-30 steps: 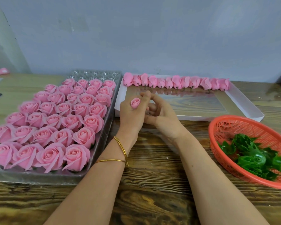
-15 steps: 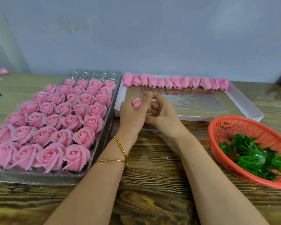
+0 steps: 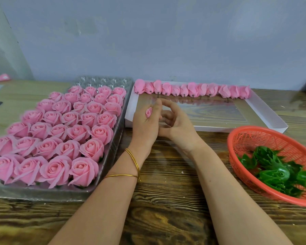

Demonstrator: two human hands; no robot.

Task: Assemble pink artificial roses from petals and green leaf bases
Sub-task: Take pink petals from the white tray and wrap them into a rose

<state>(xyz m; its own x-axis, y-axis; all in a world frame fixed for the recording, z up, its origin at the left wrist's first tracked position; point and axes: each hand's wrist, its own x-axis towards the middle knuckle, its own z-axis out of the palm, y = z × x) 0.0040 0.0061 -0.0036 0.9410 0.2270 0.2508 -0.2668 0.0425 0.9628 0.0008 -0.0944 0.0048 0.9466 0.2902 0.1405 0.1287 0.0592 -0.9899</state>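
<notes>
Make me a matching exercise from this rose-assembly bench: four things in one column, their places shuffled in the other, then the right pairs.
Things
1. finished roses
2. petal buds
3. green leaf bases
4. small rosebud

Places
A. in the red basket
B. pinched in the left hand
C. in a row along the far edge of the white tray
D. packed in rows in the clear plastic tray

Pairs: 1-D, 2-C, 3-A, 4-B
</notes>
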